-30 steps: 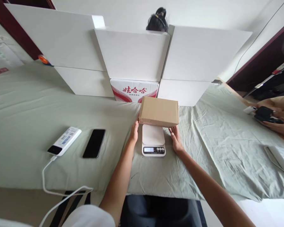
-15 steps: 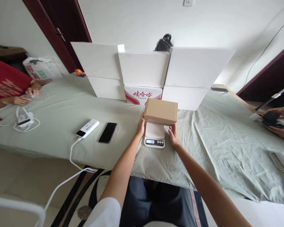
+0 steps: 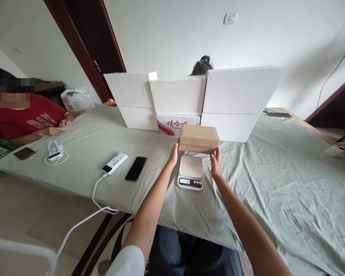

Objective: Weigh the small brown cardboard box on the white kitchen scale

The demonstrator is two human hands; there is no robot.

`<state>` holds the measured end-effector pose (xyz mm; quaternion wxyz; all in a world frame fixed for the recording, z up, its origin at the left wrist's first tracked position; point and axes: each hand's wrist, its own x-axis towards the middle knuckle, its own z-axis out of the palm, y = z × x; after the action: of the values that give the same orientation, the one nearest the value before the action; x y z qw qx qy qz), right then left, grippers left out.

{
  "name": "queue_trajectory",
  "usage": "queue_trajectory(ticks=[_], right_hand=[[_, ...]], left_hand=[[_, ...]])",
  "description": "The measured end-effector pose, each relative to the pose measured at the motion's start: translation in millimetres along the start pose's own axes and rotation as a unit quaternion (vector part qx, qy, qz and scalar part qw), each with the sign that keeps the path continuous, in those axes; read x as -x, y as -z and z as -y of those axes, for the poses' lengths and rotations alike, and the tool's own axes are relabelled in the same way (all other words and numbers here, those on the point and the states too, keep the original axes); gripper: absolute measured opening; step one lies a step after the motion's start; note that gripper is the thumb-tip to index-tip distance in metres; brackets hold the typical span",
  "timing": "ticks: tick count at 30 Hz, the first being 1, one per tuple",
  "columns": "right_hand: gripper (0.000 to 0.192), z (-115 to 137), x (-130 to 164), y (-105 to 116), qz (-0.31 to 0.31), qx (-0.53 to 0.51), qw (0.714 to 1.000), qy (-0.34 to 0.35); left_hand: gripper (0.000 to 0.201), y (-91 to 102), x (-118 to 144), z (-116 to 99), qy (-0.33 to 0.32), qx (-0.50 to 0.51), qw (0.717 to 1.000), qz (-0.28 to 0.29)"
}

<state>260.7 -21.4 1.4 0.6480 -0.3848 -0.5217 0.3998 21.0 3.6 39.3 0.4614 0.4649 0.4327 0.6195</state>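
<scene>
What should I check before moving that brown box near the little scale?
1. Both hands on the box: ok. The left hand and right hand each hold an end of the brown box.
2. Box level: ok, only slightly tilted.
3. Box off the scale: ok, its plate shows bare.
4. Scale number readable: cannot tell, too small.
5. Phone and power bank out of the way: ok, both lie to the left.
</scene>
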Motion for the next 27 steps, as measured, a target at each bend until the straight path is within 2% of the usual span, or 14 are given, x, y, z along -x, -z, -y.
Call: queue_trajectory(ticks=[3,5,8,11,14,18,23,27], right_hand=[[0.089,-15.0,-28.2,-0.5,0.003,0.003,0.999,-0.034],[0.086,-27.8,-36.8,2.1,0.003,0.003,0.998,-0.062],[0.079,-42.8,-36.6,5.5,0.001,0.019,0.998,-0.066],[0.078,-48.8,-32.1,3.8,-0.016,0.037,0.998,-0.054],[0.080,-50.7,-31.1,-1.0,-0.030,0.043,0.997,-0.051],[0.085,-53.3,-34.5,-2.6,-0.016,0.045,0.997,-0.062],[0.090,-49.9,-39.8,2.7,0.032,0.061,0.994,-0.085],[0.090,-40.0,-37.7,7.2,0.050,0.073,0.992,-0.092]], left_hand=[[0.084,1.8,-17.9,25.5,0.020,-0.012,1.000,-0.009],[0.086,5.6,-23.4,46.3,0.030,-0.038,0.999,-0.022],[0.085,13.1,-25.3,69.0,0.033,-0.084,0.995,-0.032],[0.082,17.9,-25.6,77.0,0.058,-0.096,0.993,-0.041],[0.078,18.1,-27.1,77.1,0.068,-0.100,0.991,-0.051],[0.075,14.9,-26.7,71.3,0.073,-0.112,0.989,-0.058],[0.070,8.3,-20.2,52.6,0.103,-0.138,0.984,-0.052],[0.065,5.7,-10.7,37.0,0.101,-0.145,0.983,-0.056]])
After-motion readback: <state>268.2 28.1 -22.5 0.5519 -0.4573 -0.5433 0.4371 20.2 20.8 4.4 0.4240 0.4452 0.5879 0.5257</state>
